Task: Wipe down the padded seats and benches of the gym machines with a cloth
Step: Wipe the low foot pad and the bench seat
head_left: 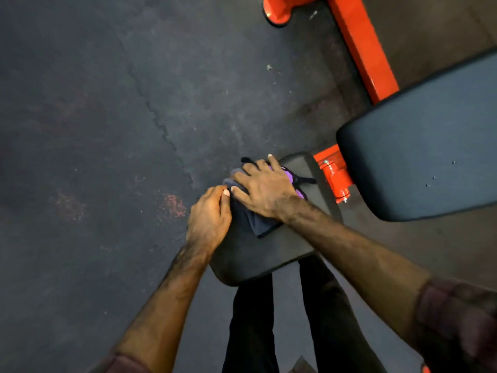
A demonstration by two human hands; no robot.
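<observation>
Here we are over the small seat pad [271, 251] of an orange-framed bench, and the wipe is in hand right now. The right hand [265, 188] lies flat on the cloth [258, 220], fingers spread and fairly straight, pressing it down onto the far half of the pad; a bit of purple shows from under the palm on the far side. The left hand [208, 218] sits at the pad's left edge, fingers curled in, thumb touching the cloth's near corner; it looks to be pinching the fabric or steadying the pad's side, and which of the two is hard to call from this angle. The cloth is bunched, dark grey, and covers only part of the pad, so the near half toward the person's legs looks yet to be done. My read: the next move calls for drawing the cloth back across that bare near portion with even pressure, keeping it flat instead of wadded. After that, the long back pad [430, 146] to the right, just beyond the orange hinge [336, 176], awaits its turn.
</observation>
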